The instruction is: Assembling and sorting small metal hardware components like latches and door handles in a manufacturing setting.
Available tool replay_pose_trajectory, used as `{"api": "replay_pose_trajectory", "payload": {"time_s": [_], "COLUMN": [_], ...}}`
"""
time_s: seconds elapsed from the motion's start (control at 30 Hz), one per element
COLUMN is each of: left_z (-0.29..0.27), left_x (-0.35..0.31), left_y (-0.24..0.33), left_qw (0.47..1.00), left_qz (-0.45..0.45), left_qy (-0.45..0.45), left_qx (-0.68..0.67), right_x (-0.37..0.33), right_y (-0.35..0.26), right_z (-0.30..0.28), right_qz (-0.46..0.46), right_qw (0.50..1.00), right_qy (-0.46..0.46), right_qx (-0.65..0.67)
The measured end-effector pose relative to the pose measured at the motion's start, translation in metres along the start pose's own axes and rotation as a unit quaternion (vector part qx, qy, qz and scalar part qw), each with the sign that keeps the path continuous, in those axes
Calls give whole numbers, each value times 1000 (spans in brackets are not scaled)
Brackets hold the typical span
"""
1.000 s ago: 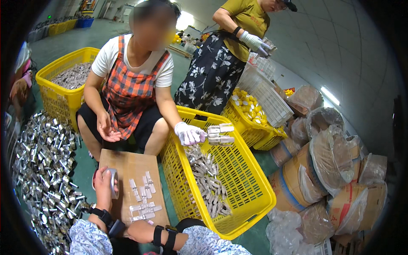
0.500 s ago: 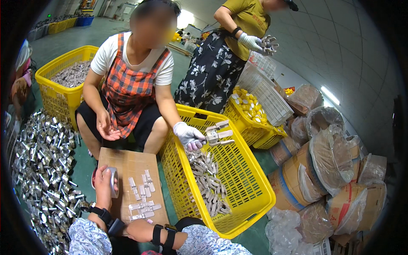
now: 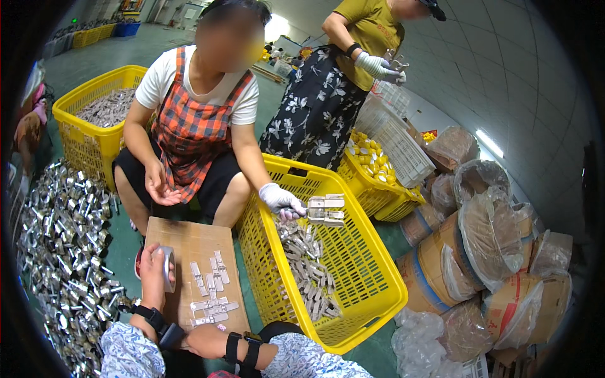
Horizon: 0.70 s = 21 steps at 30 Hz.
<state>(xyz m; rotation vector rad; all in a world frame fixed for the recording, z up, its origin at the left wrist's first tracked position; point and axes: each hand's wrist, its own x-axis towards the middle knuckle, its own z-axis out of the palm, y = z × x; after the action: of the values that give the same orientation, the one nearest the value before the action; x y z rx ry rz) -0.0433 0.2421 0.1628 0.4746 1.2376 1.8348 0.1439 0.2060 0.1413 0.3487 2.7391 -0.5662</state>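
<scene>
My left hand [image 3: 151, 264] is closed round a roll of pale tape [image 3: 168, 269], held on edge at the left side of a cardboard sheet [image 3: 183, 242]. My right hand [image 3: 192, 342] reaches across to my left wrist; its fingers are hidden there. On the cardboard lie several flat silvery metal clips [image 3: 214, 309], some upright in the picture and some lying crosswise. Across from me, a seated co-worker's gloved hand [image 3: 282, 200] holds a bunch of metal clips [image 3: 326, 210] above a yellow basket [image 3: 365, 283].
Loose metal clips [image 3: 309, 271] lie in that basket. A heap of shiny metal fittings [image 3: 69, 252] covers the floor at left. Behind stand another yellow basket [image 3: 94, 148] and a standing person [image 3: 315, 94] in gloves. Plastic-wrapped cardboard drums [image 3: 435, 264] crowd the right.
The seated co-worker's gloved hand has turned the bunch of clips, which now sits squarer and slightly lower. The standing person's hands have shifted. My hands stay in place.
</scene>
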Motion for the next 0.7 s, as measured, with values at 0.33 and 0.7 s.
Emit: {"api": "replay_pose_trajectory", "payload": {"time_s": [0.33, 0.7], "left_z": [-2, -1], "left_x": [0, 0], "left_y": [0, -2], "left_qw": [1000, 1000], "left_qz": [-1, 3], "left_qy": [-3, -4], "left_qx": [-2, -1], "right_x": [0, -3], "right_y": [-3, -6], "right_z": [-2, -11], "right_qz": [2, 8], "right_qw": [1000, 1000], "right_qy": [-2, -14], "right_qx": [-1, -1]}}
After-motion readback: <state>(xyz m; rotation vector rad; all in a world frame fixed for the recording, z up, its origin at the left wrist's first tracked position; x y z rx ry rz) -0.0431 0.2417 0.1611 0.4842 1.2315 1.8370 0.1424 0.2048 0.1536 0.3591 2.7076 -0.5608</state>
